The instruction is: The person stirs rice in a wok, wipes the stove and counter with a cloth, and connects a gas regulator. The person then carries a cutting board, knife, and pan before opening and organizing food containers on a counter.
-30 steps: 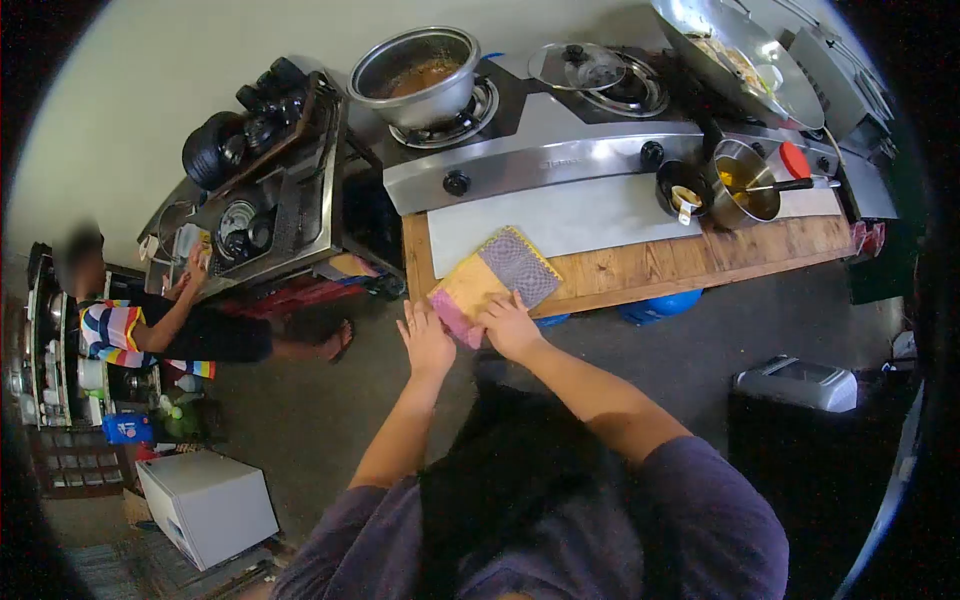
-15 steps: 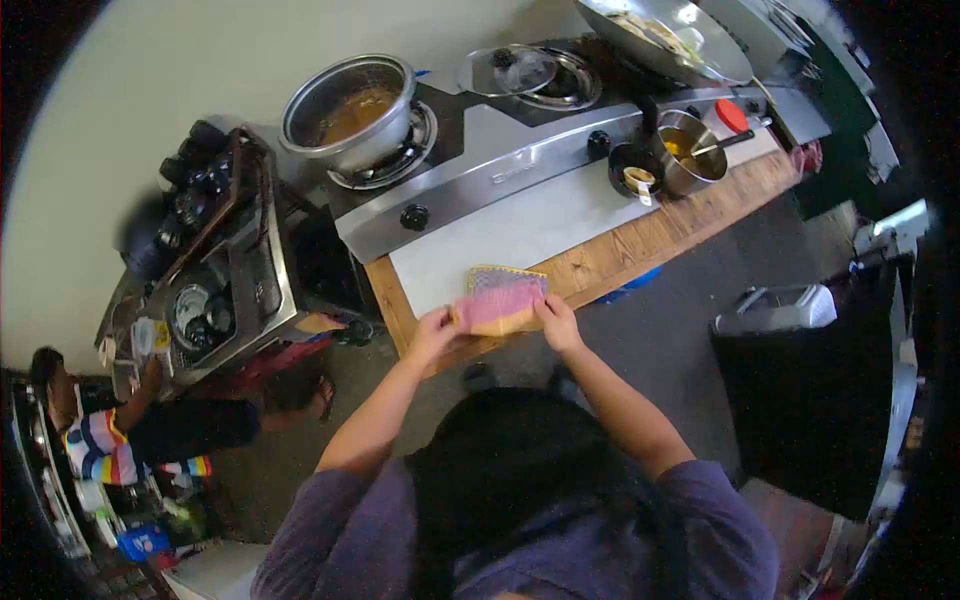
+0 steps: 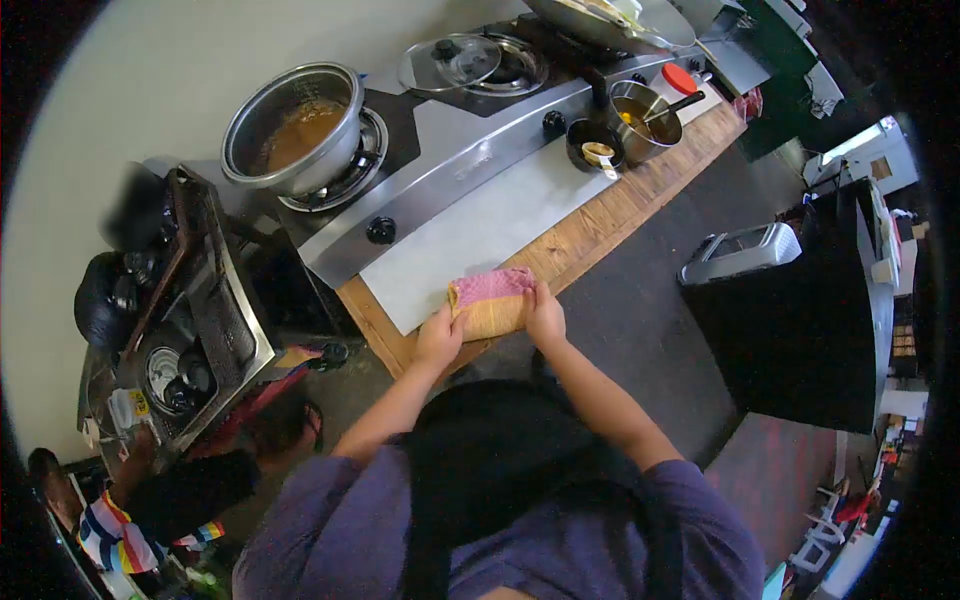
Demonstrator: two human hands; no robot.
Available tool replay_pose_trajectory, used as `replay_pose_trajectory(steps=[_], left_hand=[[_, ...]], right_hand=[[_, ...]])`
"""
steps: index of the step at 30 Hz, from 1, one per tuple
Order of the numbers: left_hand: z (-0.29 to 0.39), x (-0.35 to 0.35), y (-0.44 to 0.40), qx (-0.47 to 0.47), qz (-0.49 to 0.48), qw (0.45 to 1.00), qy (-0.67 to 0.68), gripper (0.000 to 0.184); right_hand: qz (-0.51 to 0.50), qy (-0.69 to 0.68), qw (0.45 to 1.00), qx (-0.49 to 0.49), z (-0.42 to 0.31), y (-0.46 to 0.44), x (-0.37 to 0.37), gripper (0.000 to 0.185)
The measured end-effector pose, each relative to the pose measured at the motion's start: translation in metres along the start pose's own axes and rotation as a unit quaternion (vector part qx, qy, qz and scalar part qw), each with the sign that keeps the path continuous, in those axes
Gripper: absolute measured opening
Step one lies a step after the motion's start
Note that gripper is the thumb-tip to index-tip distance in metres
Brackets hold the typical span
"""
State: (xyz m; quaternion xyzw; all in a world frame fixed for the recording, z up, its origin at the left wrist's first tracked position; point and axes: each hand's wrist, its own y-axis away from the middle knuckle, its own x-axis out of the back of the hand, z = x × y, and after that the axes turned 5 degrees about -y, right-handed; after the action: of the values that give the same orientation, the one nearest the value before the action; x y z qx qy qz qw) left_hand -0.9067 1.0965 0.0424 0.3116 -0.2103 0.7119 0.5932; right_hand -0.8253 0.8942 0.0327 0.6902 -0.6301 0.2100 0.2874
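Observation:
A folded cloth [image 3: 493,303], pink along its far part and yellow nearer me, is held at the front edge of the wooden counter [image 3: 640,205]. My left hand [image 3: 439,338] grips its left side, the thumb on top. At the right side my right hand [image 3: 545,318] holds it with closed fingers. White paper [image 3: 490,225] lies on the counter just beyond the cloth. The undersides of both hands' grips are hidden.
A large pot [image 3: 300,130] of brown liquid sits on the left burner. A glass lid [image 3: 450,62], a wok [image 3: 620,22], a black bowl [image 3: 590,130] and a steel pot [image 3: 640,135] stand farther right. Another person [image 3: 115,530] is at the left, by a second stove [image 3: 235,310].
The cloth has been lifted and folded over, and its grey part no longer shows. Both hands now hold its sides. The view has turned, shifting the stove and counter left.

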Motion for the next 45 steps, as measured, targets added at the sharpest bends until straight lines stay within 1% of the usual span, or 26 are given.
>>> replay_pose_trajectory(steps=[3,6,8,9,11,14,15,18,19,21,22,23,26,29,30,32,33,35,36,38,39,40,42,43,45], left_hand=[[0.008,0.004,0.011,0.022,-0.01,0.999,-0.035,0.03],[0.016,0.007,0.014,0.069,-0.026,0.997,0.022,0.034],[0.002,-0.01,0.01,0.089,0.004,0.996,0.011,0.037],[0.007,-0.008,0.007,0.1,0.02,0.995,0.004,0.039],[0.015,0.0,0.009,0.105,0.004,0.994,-0.039,0.043],[0.032,0.011,0.008,0.126,-0.017,0.988,-0.091,0.048],[0.034,0.011,0.009,0.135,-0.025,0.985,-0.106,0.049],[0.024,0.01,0.005,0.157,-0.048,0.985,-0.056,0.048],[0.022,0.011,0.003,0.169,-0.069,0.981,-0.062,0.047],[0.001,0.003,0.01,0.161,-0.025,0.987,0.002,0.047],[0.003,0.006,0.013,0.157,-0.004,0.987,0.038,0.046],[0.001,0.016,0.019,0.192,-0.03,0.981,0.003,0.05],[0.006,0.058,0.031,0.128,0.088,0.983,0.095,0.059],[-0.054,0.066,0.029,0.153,0.138,0.971,0.117,0.067],[-0.053,0.074,0.028,0.169,0.158,0.97,0.074,0.067],[-0.047,0.085,0.026,0.197,0.194,0.961,-0.008,0.067],[-0.039,0.09,0.023,0.141,0.216,0.964,-0.065,0.063],[-0.02,0.096,0.012,0.025,0.257,0.95,-0.175,0.056],[-0.018,0.095,0.006,-0.027,0.208,0.954,-0.213,0.054],[-0.012,0.09,-0.009,-0.127,0.107,0.945,-0.28,0.052],[-0.021,0.077,-0.018,-0.155,0.097,0.944,-0.276,0.042],[-0.026,0.07,-0.023,-0.141,0.087,0.948,-0.271,0.042],[-0.029,0.059,-0.033,-0.115,0.069,0.956,-0.26,0.043],[-0.028,0.057,-0.036,-0.113,0.067,0.952,-0.276,0.045],[-0.025,0.059,-0.035,-0.105,0.068,0.945,-0.301,0.051]], right_hand=[[-0.015,0.011,1.0,0.007,0.002,0.004,0.007,0.02],[-0.018,0.009,0.999,0.028,0.01,0.006,0.007,0.021],[-0.015,-0.005,0.999,0.032,0.01,0.007,0.007,0.022],[-0.007,0.001,1.0,0.02,0.004,0.008,0.009,0.022],[0.005,0.013,1.0,-0.002,-0.009,0.011,0.013,0.022],[0.07,-0.01,0.997,0.025,0.004,0.015,-0.002,0.023],[0.086,0.003,0.994,0.06,0.01,0.015,-0.006,0.028],[0.035,-0.046,0.994,0.088,0.016,0.008,-0.003,0.033],[0.005,-0.207,0.978,-0.004,-0.017,0.014,0.008,0.031],[-0.015,-0.162,0.986,0.026,-0.027,0.01,0.007,0.028],[-0.025,-0.135,0.99,0.041,-0.041,0.008,0.015,0.026],[-0.038,-0.198,0.978,0.05,-0.06,0.012,0.016,0.026],[-0.07,-0.168,0.974,0.137,-0.079,0.001,0.0,0.035],[-0.123,-0.186,0.968,0.111,-0.11,-0.012,-0.028,0.036],[-0.14,-0.193,0.966,0.104,-0.117,-0.013,-0.035,0.037],[-0.075,-0.054,0.966,0.24,-0.108,-0.015,-0.058,0.042],[-0.038,0.017,0.952,0.304,-0.106,-0.018,-0.066,0.045],[-0.067,0.048,0.93,0.357,-0.11,-0.008,-0.073,0.048],[-0.083,0.065,0.918,0.381,-0.11,-0.001,-0.076,0.049],[-0.082,0.03,0.924,0.372,-0.107,0.004,-0.076,0.045],[-0.083,0.013,0.926,0.368,-0.105,0.004,-0.074,0.043],[-0.085,-0.003,0.927,0.365,-0.103,0.005,-0.072,0.041],[-0.058,0.011,0.941,0.333,-0.097,-0.001,-0.061,0.038],[-0.043,0.019,0.948,0.316,-0.093,-0.004,-0.053,0.037],[-0.016,0.057,0.94,0.335,-0.076,-0.014,-0.038,0.035]])
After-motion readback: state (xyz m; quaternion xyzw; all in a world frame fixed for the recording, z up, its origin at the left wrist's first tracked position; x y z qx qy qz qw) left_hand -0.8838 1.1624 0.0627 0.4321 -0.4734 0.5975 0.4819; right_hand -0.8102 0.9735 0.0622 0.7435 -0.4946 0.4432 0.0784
